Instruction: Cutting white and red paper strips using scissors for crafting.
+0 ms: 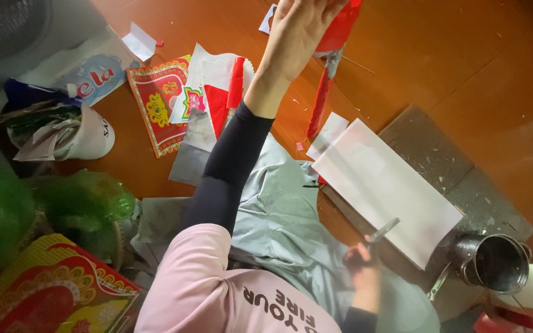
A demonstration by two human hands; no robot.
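Left hand (300, 31) lifts red paper (338, 28); right hand (360, 266) grips scissors (382, 231).
The hands are well apart; the scissors are best kept low over the white sheet (387, 188).

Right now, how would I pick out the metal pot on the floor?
Start at the large white paper sheet lying on the grey board on the orange-brown floor. Just off the sheet's lower right corner stands the small round metal pot, dark inside. It is the only shiny round container there.

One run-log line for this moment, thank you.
left hand: raised on red paper piece | right hand: holds scissors | near: white sheet
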